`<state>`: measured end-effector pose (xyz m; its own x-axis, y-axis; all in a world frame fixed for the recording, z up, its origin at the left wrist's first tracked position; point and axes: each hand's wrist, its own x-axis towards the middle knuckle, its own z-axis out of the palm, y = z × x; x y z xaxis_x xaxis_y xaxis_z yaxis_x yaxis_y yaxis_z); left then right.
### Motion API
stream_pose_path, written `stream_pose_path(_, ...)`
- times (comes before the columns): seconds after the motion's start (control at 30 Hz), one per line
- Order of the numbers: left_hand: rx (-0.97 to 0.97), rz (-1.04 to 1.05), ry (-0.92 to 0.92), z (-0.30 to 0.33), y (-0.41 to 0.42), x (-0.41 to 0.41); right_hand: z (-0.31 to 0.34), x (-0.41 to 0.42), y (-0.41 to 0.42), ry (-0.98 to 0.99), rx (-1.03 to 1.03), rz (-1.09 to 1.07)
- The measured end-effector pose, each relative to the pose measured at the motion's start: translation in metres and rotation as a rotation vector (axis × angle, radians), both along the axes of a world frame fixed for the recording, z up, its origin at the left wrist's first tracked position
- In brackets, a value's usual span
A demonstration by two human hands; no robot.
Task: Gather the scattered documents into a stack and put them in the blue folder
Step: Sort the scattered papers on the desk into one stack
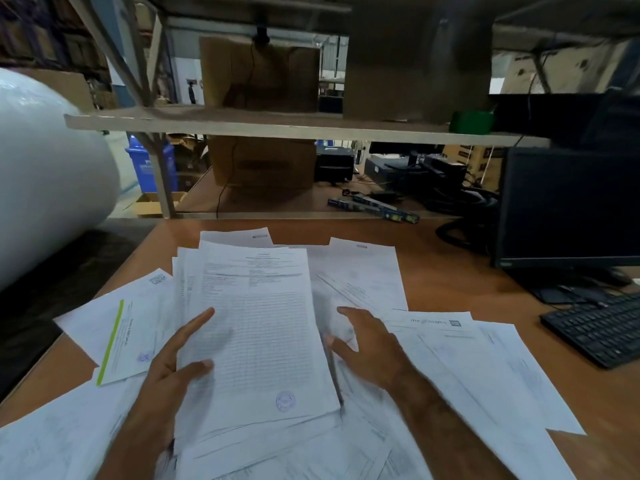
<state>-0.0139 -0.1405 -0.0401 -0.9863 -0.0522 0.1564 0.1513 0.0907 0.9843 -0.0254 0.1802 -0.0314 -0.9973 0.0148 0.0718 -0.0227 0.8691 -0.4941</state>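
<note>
A rough stack of white printed documents lies in the middle of the wooden desk. My left hand holds its left edge, thumb and forefinger on the top sheet. My right hand rests with spread fingers on loose sheets just right of the stack. More loose papers spread to the right, and a sheet with a green stripe lies to the left. No blue folder is in view.
A black keyboard and a dark monitor stand at the right. A large white roll fills the left. A wooden shelf with cardboard boxes hangs over the desk's far edge.
</note>
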Motion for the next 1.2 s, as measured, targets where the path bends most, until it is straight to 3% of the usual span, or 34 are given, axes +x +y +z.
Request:
stream_pose_path(0.1, -0.003, 0.084, 0.007, 0.003, 0.001, 0.001, -0.002, 0.004, 0.007, -0.198, 0.18, 0.084)
stream_pose_path(0.2, -0.048, 0.099, 0.013, 0.007, 0.004, 0.003, -0.009, 0.007, 0.0, -0.242, 0.295, 0.072)
stream_pose_path(0.53, -0.076, 0.088, -0.009, 0.028, 0.006, 0.013, -0.001, -0.009, 0.003, -0.108, 0.207, -0.062)
stream_pose_path(0.83, -0.083, 0.033, -0.021, 0.022, 0.0, 0.008, 0.008, -0.023, 0.005, -0.308, 0.146, 0.12)
stream_pose_path(1.1, -0.083, 0.064, -0.026, 0.02, -0.003, 0.013, 0.02, -0.025, 0.024, -0.408, 0.306, 0.295)
stream_pose_path(1.2, -0.101, 0.072, -0.023, 0.019, -0.001, 0.011, 0.025, -0.019, 0.02, -0.305, 0.266, 0.153)
